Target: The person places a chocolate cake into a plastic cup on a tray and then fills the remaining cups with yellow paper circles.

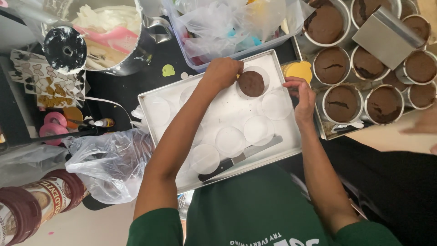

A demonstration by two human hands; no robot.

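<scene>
A silver baking tray lies in front of me, lined with several clear round discs. One dark chocolate cake round sits on a disc near the tray's far edge. My left hand is curled at that cake's left side, touching it. My right hand hovers over the tray's right rim with bent fingers, just below a stack of yellow round boards; whether it holds anything is unclear. A flat-bladed knife rests on the tray's near edge.
Chocolate cakes in metal tins fill a tray at the right, with a metal scraper on top. A bowl of white cream, a clear bin of bags, a plastic bag and jars stand around.
</scene>
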